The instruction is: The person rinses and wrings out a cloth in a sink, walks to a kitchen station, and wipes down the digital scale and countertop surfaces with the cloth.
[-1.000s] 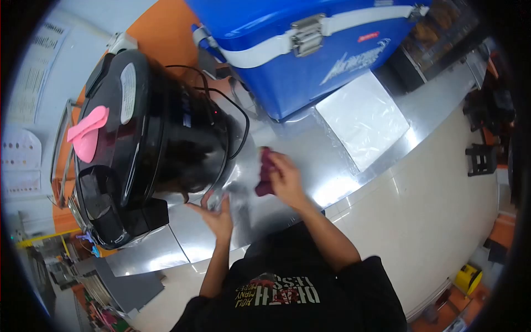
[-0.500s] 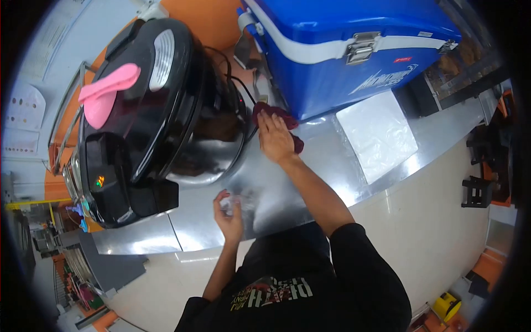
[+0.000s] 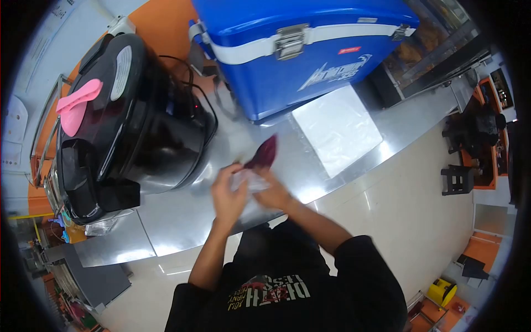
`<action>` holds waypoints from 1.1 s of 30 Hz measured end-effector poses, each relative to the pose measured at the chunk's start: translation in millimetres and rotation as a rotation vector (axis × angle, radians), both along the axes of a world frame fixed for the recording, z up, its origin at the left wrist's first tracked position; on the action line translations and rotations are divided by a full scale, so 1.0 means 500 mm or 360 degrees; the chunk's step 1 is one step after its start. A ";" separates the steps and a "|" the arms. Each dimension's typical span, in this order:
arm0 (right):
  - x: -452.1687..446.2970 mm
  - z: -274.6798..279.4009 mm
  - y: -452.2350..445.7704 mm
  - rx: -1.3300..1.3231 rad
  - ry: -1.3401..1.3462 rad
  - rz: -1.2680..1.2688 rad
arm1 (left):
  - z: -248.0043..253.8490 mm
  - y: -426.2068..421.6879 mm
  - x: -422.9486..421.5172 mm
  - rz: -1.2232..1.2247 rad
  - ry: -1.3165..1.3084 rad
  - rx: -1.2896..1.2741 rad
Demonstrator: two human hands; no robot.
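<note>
My left hand (image 3: 228,195) is closed around a crumpled piece of clear plastic (image 3: 250,180) above the front of the steel counter (image 3: 182,216). Close beside it is my right hand (image 3: 272,192), smeared by motion, with a dark maroon cloth (image 3: 265,153) rising from its fingers. The two hands nearly meet at the plastic, and exactly where the cloth touches my left fingers I cannot tell.
To the left stands a large black cooker (image 3: 144,133) with a pink rice paddle (image 3: 79,102) on its lid. A blue cooler box (image 3: 310,61) sits at the back. In front of it lies a stack of white sheets in plastic (image 3: 337,130). A power cord (image 3: 207,97) runs behind the cooker.
My right hand has lifted the maroon cloth from the counter by the cooler and brought it to my left hand. The view has shifted, so the cooker and cooler appear further left.
</note>
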State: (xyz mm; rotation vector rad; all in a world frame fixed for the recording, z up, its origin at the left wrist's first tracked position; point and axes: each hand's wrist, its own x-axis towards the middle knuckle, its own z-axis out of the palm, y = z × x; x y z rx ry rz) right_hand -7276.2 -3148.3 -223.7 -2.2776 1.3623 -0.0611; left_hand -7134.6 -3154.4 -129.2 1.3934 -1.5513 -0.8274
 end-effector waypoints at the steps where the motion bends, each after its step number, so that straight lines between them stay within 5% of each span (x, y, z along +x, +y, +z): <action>1: 0.005 0.007 0.054 0.0638 0.0353 0.0185 | -0.018 -0.023 -0.067 -0.0098 -0.0067 0.0152; 3: -0.046 -0.071 0.160 -0.0521 -0.0539 0.0352 | -0.113 -0.039 -0.219 -0.0111 -0.0373 0.0343; 6: -0.210 -0.036 0.187 -0.0731 -0.0790 0.0350 | -0.125 -0.061 -0.386 0.0158 -0.0649 0.0744; 11: -0.573 0.074 0.193 -0.0233 -0.1238 -0.0956 | -0.123 -0.079 -0.514 0.0281 -0.0721 0.1094; 14: -0.757 0.133 0.132 -0.0649 -0.1216 -0.1342 | -0.145 -0.087 -0.538 0.0496 -0.0659 0.1028; 17: -0.851 0.137 0.017 -0.1030 -0.1073 -0.1200 | -0.155 -0.074 -0.536 0.0604 -0.0452 0.0944; 21: -0.868 0.110 -0.172 -0.0940 -0.0945 -0.0793 | -0.139 -0.035 -0.519 0.0369 -0.0219 0.0653; 22: -0.865 0.088 -0.205 -0.0871 -0.0912 -0.0718 | -0.109 -0.013 -0.510 0.0307 -0.0236 0.0583; 25: -0.838 -0.034 -0.278 -0.0801 0.0157 -0.0708 | 0.022 0.074 -0.449 0.0141 -0.0097 0.0513; 27: -0.784 -0.078 -0.318 -0.0772 0.0126 -0.0792 | 0.113 0.160 -0.371 0.0121 -0.0051 0.0496; 29: -0.683 -0.100 -0.317 -0.0841 0.0106 -0.0811 | 0.134 0.274 -0.270 0.0261 0.0206 0.0796; 33: -0.462 -0.118 -0.294 -0.0882 0.0044 -0.0649 | 0.206 0.450 -0.184 0.1142 0.0692 0.0945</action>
